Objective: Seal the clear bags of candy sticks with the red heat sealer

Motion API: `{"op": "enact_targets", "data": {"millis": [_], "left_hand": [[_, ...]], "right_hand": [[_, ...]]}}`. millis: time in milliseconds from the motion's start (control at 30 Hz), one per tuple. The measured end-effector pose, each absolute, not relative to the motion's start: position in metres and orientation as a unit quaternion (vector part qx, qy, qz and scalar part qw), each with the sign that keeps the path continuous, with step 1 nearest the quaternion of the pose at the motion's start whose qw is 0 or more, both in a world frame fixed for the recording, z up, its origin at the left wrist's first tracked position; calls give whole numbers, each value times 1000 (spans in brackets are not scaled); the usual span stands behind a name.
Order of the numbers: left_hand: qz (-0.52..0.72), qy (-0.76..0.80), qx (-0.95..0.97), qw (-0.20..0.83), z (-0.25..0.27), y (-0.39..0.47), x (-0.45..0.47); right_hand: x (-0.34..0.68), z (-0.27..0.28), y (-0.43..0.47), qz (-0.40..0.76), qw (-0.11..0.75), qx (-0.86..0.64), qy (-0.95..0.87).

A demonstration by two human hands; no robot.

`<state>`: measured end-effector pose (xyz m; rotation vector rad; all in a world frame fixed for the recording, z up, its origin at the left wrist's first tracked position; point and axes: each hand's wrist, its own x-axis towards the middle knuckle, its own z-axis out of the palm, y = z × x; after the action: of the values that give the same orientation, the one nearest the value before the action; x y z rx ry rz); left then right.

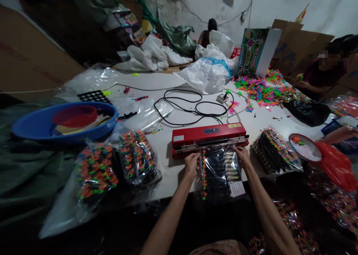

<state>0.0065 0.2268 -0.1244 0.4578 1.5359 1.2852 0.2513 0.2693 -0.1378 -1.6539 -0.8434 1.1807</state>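
Note:
A clear plastic bag (219, 173) of small black toys with orange and green tips hangs over the table's front edge. My left hand (192, 164) pinches its upper left corner, and my right hand (242, 156) grips the upper right corner. The bag's top edge lies at the front of a red heat sealer (207, 132), along its metal bar. An orange light glows on the sealer's panel. A white label (237, 189) shows at the bag's lower right.
Filled bags (137, 156) stand to the left, and another bundle (275, 150) to the right. Behind the sealer, a black cord (179, 107) loops to a power socket (222, 98). A blue basin (33, 126) sits left. A person (321, 74) sits beside a colourful toy pile (263, 89).

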Motion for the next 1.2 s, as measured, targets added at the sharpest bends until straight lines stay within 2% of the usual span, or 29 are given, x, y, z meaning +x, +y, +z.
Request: {"op": "enact_targets", "data": {"millis": [267, 333, 433, 500, 567, 633, 700, 733, 833, 933, 1200], "left_hand": [[577, 639, 130, 492, -121, 227, 8], [576, 632, 132, 501, -119, 222, 7], [569, 635, 165, 496, -115, 211, 0], [557, 656, 214, 461, -111, 205, -8], [534, 693, 306, 374, -104, 203, -17], [467, 733, 433, 239, -93, 209, -26], [344, 759, 538, 130, -80, 223, -33], [274, 766, 572, 110, -74, 233, -36], [138, 766, 608, 159, -61, 264, -36], [146, 753, 607, 209, -59, 285, -29], [261, 755, 562, 214, -73, 264, -6]], "right_hand": [[240, -122, 288, 336, 409, -738, -420], [236, -104, 285, 249, 374, -755, -477], [221, -76, 292, 128, 257, -719, -633], [209, -64, 305, 149, 129, -656, -728], [199, -62, 318, 184, 19, -605, -775], [194, -65, 325, 190, -26, -592, -783], [194, -69, 326, 183, -32, -597, -780], [195, -71, 325, 181, -33, -603, -777], [196, -69, 320, 174, -29, -607, -775], [196, -66, 316, 167, -24, -602, -780], [197, -80, 314, 155, -33, -619, -769]]}}
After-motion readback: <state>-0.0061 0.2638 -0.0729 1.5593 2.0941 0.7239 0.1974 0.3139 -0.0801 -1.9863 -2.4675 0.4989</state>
